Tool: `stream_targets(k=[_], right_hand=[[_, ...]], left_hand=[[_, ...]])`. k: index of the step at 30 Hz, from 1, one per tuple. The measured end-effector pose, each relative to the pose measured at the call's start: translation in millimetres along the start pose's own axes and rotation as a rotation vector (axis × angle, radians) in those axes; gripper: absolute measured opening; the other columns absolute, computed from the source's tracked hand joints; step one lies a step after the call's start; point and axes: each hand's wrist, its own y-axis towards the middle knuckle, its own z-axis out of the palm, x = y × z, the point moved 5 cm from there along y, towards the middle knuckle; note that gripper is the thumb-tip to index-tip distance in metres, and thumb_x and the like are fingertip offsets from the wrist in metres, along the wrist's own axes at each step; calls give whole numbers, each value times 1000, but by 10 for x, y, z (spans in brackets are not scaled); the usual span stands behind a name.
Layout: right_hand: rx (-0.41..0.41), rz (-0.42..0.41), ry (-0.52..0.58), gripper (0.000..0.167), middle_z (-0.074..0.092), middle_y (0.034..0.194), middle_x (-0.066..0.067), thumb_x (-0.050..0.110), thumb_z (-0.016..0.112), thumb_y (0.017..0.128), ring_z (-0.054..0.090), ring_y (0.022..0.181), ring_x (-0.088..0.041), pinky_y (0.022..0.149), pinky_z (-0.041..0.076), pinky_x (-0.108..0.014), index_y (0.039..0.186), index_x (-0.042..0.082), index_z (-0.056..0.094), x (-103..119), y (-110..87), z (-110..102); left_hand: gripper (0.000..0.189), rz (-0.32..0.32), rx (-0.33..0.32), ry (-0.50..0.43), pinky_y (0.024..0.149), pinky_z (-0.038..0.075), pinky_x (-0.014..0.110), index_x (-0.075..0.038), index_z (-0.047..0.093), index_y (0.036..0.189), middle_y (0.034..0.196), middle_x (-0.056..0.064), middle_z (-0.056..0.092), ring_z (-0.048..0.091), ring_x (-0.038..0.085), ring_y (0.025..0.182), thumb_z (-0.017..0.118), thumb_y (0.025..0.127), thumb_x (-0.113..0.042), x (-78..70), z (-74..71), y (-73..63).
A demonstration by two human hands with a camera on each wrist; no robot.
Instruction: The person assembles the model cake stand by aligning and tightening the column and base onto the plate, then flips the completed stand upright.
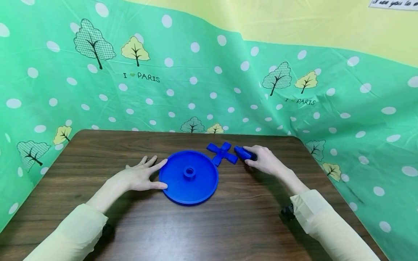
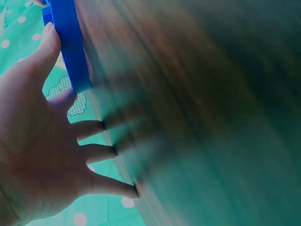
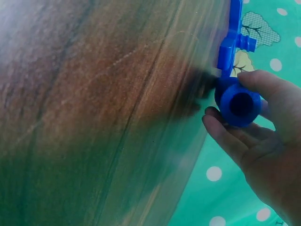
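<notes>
A round blue dish-like disc (image 1: 204,183) with a raised rim and a hollow hub lies flat on the wooden table. Spread fairly straight, my left hand (image 1: 140,177) touches its left edge with thumb and forefinger; the other fingers rest on the table in the left wrist view. Beyond the disc's upper right lies a blue four-armed cross (image 1: 223,153). Right beside that cross, my right hand (image 1: 266,161) holds a blue hollow tube-shaped piece (image 1: 242,152) between thumb and fingers. The right wrist view shows the tube's open end (image 3: 227,112) facing the camera.
The brown wood-grain table (image 1: 212,232) has its far edge just behind the blue parts. A green and yellow curtain (image 1: 183,90) with trees and dots hangs behind and around it. A dark peg-like shape sticks up from the cross in the right wrist view.
</notes>
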Motion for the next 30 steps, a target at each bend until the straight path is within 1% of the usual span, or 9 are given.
stream_targets(k=[3,5,7,10,13,15,19,25,30], right_hand=[[-28,-7,18,55,66,133,-26,16,71,96,66,114,-38,91,55,-51,147,3,55,-5,2,-38],[-45,-5,25,54,66,133,-25,16,70,96,66,112,-36,88,55,-48,146,3,57,-4,6,-70],[-66,-2,35,52,67,131,-23,16,70,95,67,103,-32,81,55,-42,145,4,59,5,10,-111],[-103,12,57,49,70,126,-20,17,69,95,63,83,-24,68,50,-32,142,6,62,11,21,-177],[-141,15,86,45,71,119,-16,18,69,96,57,70,-19,59,45,-28,140,8,64,22,32,-249],[-162,17,105,43,71,112,-14,18,69,96,54,65,-17,58,43,-27,139,9,65,31,37,-288],[-194,12,149,41,72,109,-13,20,68,98,54,67,-19,60,44,-27,138,12,65,75,38,-358],[-227,8,222,39,74,121,-14,26,69,99,68,86,-22,71,52,-27,137,17,66,169,37,-411],[-245,-1,260,38,73,122,-11,30,68,100,69,92,-23,76,54,-27,137,19,66,283,70,-456]], left_hand=[[98,0,6,4,98,15,94,-28,19,166,172,24,15,10,58,155,56,90,-77,-5,-4,4],[98,1,9,5,98,15,94,-28,19,166,172,24,15,10,58,155,56,90,-77,-6,-6,8],[98,2,14,6,98,14,94,-28,18,166,172,24,14,9,58,155,56,90,-77,-3,-4,13],[98,2,19,5,98,14,95,-28,18,166,172,24,14,9,59,155,56,90,-77,6,1,22],[99,-1,25,7,98,14,95,-29,17,166,172,24,13,8,58,155,55,90,-78,15,1,25],[99,0,27,7,98,14,95,-29,17,166,172,24,13,8,59,155,56,90,-78,16,-4,26],[98,2,25,-5,98,14,95,-29,19,166,172,23,14,9,59,155,58,89,-76,22,-18,30],[99,5,27,-14,98,15,94,-29,19,166,172,23,14,9,59,155,59,89,-76,30,-11,23],[99,3,33,-10,99,14,94,-29,17,166,173,23,12,7,58,155,57,90,-76,33,-8,25]])
